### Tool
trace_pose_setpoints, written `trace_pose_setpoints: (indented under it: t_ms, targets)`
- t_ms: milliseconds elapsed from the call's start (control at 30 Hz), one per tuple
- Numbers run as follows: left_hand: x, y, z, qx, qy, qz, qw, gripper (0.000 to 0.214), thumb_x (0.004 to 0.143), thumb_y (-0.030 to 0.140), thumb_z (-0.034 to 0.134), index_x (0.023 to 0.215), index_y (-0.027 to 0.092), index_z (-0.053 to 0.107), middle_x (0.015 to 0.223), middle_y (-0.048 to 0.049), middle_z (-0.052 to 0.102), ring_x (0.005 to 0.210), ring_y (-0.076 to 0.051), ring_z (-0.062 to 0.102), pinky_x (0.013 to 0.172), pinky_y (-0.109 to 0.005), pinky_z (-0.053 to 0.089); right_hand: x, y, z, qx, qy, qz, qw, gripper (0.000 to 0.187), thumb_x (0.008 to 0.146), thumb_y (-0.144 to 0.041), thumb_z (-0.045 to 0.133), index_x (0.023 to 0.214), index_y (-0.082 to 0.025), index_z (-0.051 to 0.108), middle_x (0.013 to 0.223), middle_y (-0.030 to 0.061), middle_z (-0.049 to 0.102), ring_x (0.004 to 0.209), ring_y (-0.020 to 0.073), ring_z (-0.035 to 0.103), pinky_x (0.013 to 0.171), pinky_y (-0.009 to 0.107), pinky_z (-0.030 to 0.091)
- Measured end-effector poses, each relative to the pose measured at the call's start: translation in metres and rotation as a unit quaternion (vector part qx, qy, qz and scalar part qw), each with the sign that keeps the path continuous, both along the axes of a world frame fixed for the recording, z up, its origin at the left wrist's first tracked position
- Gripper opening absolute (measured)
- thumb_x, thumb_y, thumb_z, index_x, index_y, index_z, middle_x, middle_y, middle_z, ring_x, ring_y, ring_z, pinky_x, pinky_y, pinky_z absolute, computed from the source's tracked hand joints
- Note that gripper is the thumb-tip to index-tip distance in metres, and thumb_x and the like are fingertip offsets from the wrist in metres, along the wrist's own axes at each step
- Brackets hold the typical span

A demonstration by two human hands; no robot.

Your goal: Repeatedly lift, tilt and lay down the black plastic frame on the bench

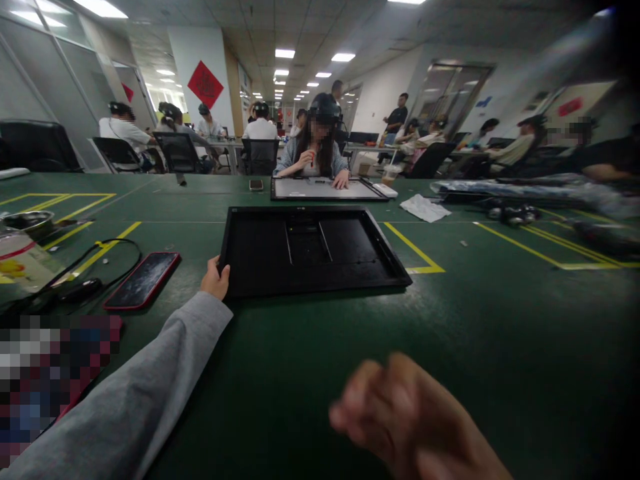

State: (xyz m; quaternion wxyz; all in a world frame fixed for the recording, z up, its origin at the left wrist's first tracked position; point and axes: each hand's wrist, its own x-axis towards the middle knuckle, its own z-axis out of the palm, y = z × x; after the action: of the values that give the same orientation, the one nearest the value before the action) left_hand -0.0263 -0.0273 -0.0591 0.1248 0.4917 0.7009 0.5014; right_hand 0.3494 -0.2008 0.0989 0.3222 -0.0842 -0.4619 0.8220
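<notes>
A black monitor back panel (pixel 310 250) lies flat on the green table (pixel 500 347) in front of me. My left hand (pixel 215 278), in a grey sleeve, grips the panel's near left corner, thumb on top. My right hand (pixel 410 420) hovers low and close to the camera, blurred, its fingers curled into a loose fist; whether anything is in it I cannot make out.
A red-cased phone (pixel 143 281) and a black cable (pixel 100 257) lie left of the panel, beside a metal bowl (pixel 27 222). Across the table a person works on another panel (pixel 327 189). White paper (pixel 425 208) and wrapped goods (pixel 540 193) lie right.
</notes>
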Motion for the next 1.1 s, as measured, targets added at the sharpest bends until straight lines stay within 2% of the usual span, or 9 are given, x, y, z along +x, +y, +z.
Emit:
trace_pose_setpoints:
  t_ms: [167, 333, 400, 500, 567, 633, 700, 833, 1100]
  targets:
    - [-0.004, 0.001, -0.004, -0.001, -0.012, 0.000, 1.000, 0.048, 0.086, 0.034, 0.052, 0.130, 0.017, 0.043, 0.117, -0.0137, 0.061, 0.108, -0.023, 0.061, 0.097, -0.042, 0.045, -0.002, 0.032, -0.014, -0.033, -0.048, -0.123, 0.991, 0.032, 0.087, -0.032, 0.059, 0.119, -0.030, 0.057, 0.132, 0.0053, 0.058, 0.129, 0.0223, 0.048, 0.113, 0.050, 0.029]
    - [-0.005, 0.001, -0.005, -0.004, -0.015, 0.000, 1.000, 0.049, 0.086, 0.035, 0.053, 0.131, 0.017, 0.043, 0.117, -0.0135, 0.062, 0.108, -0.023, 0.061, 0.097, -0.041, 0.046, 0.018, 0.098, -0.037, 0.132, -0.161, -0.222, 0.953, 0.034, 0.087, -0.039, 0.059, 0.119, -0.027, 0.057, 0.128, 0.0078, 0.060, 0.123, 0.0234, 0.052, 0.110, 0.050, 0.034]
    - [-0.004, 0.000, -0.003, -0.005, -0.017, -0.001, 1.000, 0.049, 0.086, 0.034, 0.053, 0.130, 0.017, 0.043, 0.117, -0.0132, 0.062, 0.108, -0.023, 0.061, 0.097, -0.041, 0.046, 0.041, 0.142, -0.051, 0.249, -0.236, -0.358, 0.869, 0.033, 0.086, -0.039, 0.059, 0.116, -0.026, 0.058, 0.124, 0.0079, 0.061, 0.118, 0.0230, 0.055, 0.108, 0.048, 0.037]
    - [-0.001, -0.002, 0.001, -0.007, -0.015, 0.010, 1.000, 0.047, 0.086, 0.033, 0.053, 0.129, 0.017, 0.044, 0.112, -0.0121, 0.064, 0.104, -0.023, 0.062, 0.096, -0.041, 0.047, 0.085, 0.210, -0.077, 0.369, -0.375, -0.550, 0.648, 0.033, 0.087, -0.039, 0.053, 0.113, -0.022, 0.059, 0.112, 0.0112, 0.061, 0.104, 0.0247, 0.058, 0.097, 0.048, 0.045]
    - [0.001, -0.004, 0.004, -0.002, -0.013, 0.016, 1.000, 0.046, 0.085, 0.032, 0.055, 0.128, 0.018, 0.046, 0.108, -0.0110, 0.065, 0.102, -0.023, 0.063, 0.095, -0.042, 0.047, 0.112, 0.243, -0.095, 0.399, -0.463, -0.599, 0.518, 0.036, 0.085, -0.039, 0.051, 0.113, -0.018, 0.060, 0.102, 0.0127, 0.060, 0.097, 0.0266, 0.057, 0.093, 0.049, 0.045]
    - [0.003, -0.005, 0.007, 0.004, -0.016, 0.018, 1.000, 0.045, 0.084, 0.031, 0.056, 0.127, 0.019, 0.048, 0.105, -0.0101, 0.066, 0.101, -0.023, 0.064, 0.094, -0.042, 0.048, 0.131, 0.263, -0.112, 0.405, -0.525, -0.592, 0.458, 0.042, 0.083, -0.041, 0.053, 0.117, -0.016, 0.059, 0.100, 0.0133, 0.058, 0.093, 0.0273, 0.057, 0.088, 0.047, 0.046]
    - [0.004, -0.007, 0.010, 0.007, -0.021, 0.018, 1.000, 0.045, 0.083, 0.031, 0.056, 0.126, 0.020, 0.049, 0.103, -0.0093, 0.067, 0.099, -0.023, 0.064, 0.094, -0.042, 0.049, 0.141, 0.272, -0.125, 0.390, -0.560, -0.579, 0.447, 0.042, 0.082, -0.043, 0.054, 0.114, -0.016, 0.062, 0.095, 0.0117, 0.058, 0.085, 0.0255, 0.057, 0.081, 0.044, 0.048]
    - [0.004, -0.008, 0.014, 0.014, -0.027, 0.015, 0.999, 0.045, 0.082, 0.030, 0.057, 0.126, 0.020, 0.051, 0.102, -0.0082, 0.068, 0.101, -0.023, 0.064, 0.095, -0.042, 0.049, 0.149, 0.277, -0.141, 0.362, -0.574, -0.555, 0.480, 0.040, 0.082, -0.041, 0.052, 0.111, -0.017, 0.066, 0.084, 0.0083, 0.061, 0.073, 0.0220, 0.056, 0.075, 0.040, 0.049]
    - [0.001, -0.006, 0.021, -0.032, 0.004, 0.047, 0.998, 0.047, 0.082, 0.035, 0.058, 0.125, 0.017, 0.054, 0.108, -0.0107, 0.067, 0.099, -0.022, 0.064, 0.094, -0.040, 0.048, 0.149, 0.277, -0.143, 0.381, -0.530, -0.553, 0.518, 0.044, 0.083, -0.041, 0.050, 0.114, -0.015, 0.067, 0.099, 0.0122, 0.067, 0.080, 0.0227, 0.060, 0.082, 0.043, 0.050]
